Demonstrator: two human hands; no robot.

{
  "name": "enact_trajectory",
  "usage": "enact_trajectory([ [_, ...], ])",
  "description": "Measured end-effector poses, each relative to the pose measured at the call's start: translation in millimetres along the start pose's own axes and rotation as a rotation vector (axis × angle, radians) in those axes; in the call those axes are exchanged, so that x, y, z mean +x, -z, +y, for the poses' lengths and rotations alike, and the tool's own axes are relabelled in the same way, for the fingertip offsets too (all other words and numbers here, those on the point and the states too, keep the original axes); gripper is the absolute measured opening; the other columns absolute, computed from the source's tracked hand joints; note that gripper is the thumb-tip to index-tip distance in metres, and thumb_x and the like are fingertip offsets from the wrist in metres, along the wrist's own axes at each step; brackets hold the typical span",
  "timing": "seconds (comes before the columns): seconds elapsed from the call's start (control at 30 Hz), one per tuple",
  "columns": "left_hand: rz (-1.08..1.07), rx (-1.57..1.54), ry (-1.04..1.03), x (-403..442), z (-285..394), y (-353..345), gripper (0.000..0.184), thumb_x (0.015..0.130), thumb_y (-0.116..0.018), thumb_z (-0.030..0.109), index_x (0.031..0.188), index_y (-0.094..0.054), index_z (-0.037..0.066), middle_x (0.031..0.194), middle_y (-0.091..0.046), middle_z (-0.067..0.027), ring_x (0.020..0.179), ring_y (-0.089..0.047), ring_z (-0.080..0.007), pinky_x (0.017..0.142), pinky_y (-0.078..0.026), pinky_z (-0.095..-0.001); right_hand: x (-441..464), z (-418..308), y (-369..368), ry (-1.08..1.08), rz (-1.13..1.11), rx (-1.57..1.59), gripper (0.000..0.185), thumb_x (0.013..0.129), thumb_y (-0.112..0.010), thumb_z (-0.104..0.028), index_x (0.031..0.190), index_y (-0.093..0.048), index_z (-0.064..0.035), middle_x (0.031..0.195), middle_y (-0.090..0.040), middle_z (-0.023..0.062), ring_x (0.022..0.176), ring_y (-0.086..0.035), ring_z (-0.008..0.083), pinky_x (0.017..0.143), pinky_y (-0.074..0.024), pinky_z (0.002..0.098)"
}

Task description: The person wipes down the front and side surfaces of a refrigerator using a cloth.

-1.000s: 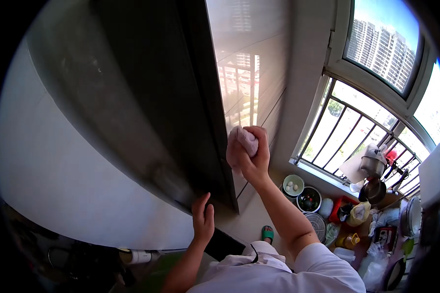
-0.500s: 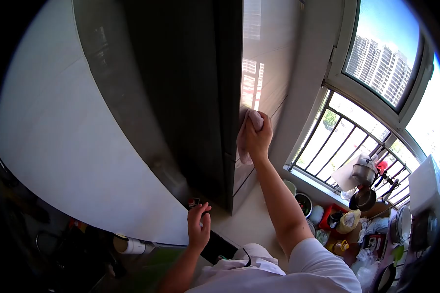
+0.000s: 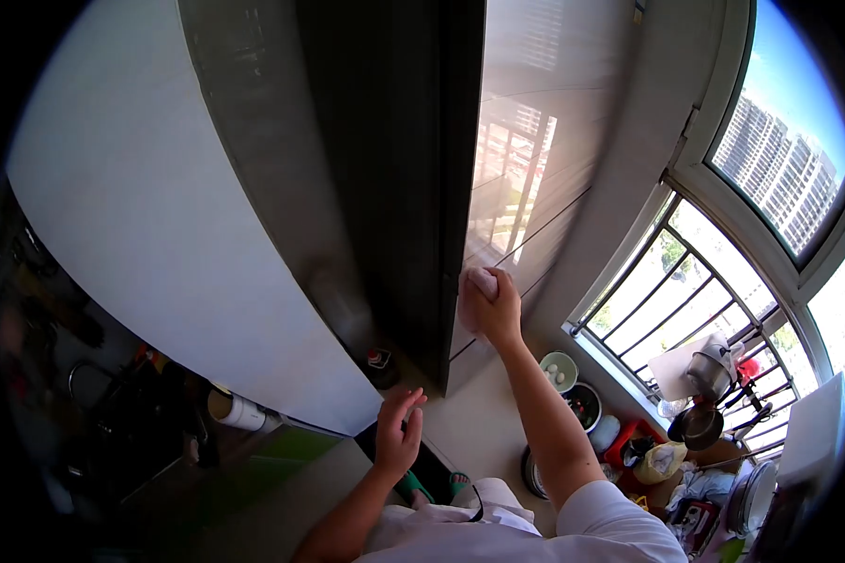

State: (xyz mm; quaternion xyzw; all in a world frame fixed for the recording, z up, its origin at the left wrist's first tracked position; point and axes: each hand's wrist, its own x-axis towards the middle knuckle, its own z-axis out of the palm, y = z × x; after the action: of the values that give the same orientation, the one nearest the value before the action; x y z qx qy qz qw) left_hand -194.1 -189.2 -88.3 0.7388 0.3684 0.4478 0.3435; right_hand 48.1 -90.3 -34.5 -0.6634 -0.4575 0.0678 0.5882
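Observation:
My right hand (image 3: pixel 500 314) is closed on a bunched pinkish cloth (image 3: pixel 481 282). It presses the cloth against a tall glossy panel (image 3: pixel 526 103), close to the panel's dark vertical edge. Window reflections show on the panel, with thin seams across it. Part of the cloth is hidden under my fingers. My left hand (image 3: pixel 401 436) hangs in the air lower down, fingers loosely bent and apart, with nothing in it. A dark bottle with a red and white label (image 3: pixel 378 359) stands on the floor beyond that hand.
At left is a large white panel (image 3: pixel 188 244). Bowls, one pale green (image 3: pixel 559 372), a red container (image 3: pixel 632 443) and bags crowd the floor at right. Pans (image 3: pixel 697 424) hang by the barred window (image 3: pixel 681 267). A green slipper (image 3: pixel 459 483) shows below.
My right hand and the cloth have moved down the glossy panel. The view has shifted, bringing more of the floor bowls and my slippers into sight. My left hand stays empty.

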Motion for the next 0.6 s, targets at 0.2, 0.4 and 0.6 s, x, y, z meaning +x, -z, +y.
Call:
enact_trajectory([
  [0.2, 0.098, -0.101, 0.154, -38.0, 26.3, 25.0, 0.057, 0.088, -0.064, 0.010, 0.138, -0.039, 0.001, 0.123, -0.055, -0.0148, 0.115, -0.053, -0.0253, 0.097, -0.042, -0.0365, -113.8, -61.2, 0.3, -0.395, -0.727, 0.767, 0.042, 0.095, -0.058, -0.027, 0.127, -0.049, -0.0024, 0.114, -0.059, 0.0082, 0.105, -0.055, 0.0161, 0.092, -0.0450, 0.0306],
  [0.4, 0.353, -0.215, 0.320, -105.1, 9.4, 90.4, 0.055, 0.091, -0.062, 0.011, 0.138, -0.036, 0.000, 0.124, -0.053, -0.0117, 0.114, -0.053, -0.0190, 0.095, -0.044, -0.0344, -221.5, -96.4, -37.7, -0.277, -1.230, 0.952, 0.061, 0.092, -0.057, -0.016, 0.145, -0.033, -0.0019, 0.132, -0.050, 0.0117, 0.123, -0.048, 0.0202, 0.099, -0.0419, 0.0338],
  [0.6, 0.599, -0.180, 0.401, -192.7, 19.1, 180.4, 0.033, 0.093, -0.062, 0.016, 0.120, -0.052, 0.001, 0.109, -0.057, -0.0099, 0.101, -0.056, -0.0180, 0.088, -0.045, -0.0313, -280.2, -177.3, -80.1, 0.170, -1.266, 0.515, 0.053, 0.074, -0.077, -0.002, 0.123, -0.057, 0.0004, 0.103, -0.067, 0.0140, 0.095, -0.066, 0.0214, 0.083, -0.0523, 0.0317],
])
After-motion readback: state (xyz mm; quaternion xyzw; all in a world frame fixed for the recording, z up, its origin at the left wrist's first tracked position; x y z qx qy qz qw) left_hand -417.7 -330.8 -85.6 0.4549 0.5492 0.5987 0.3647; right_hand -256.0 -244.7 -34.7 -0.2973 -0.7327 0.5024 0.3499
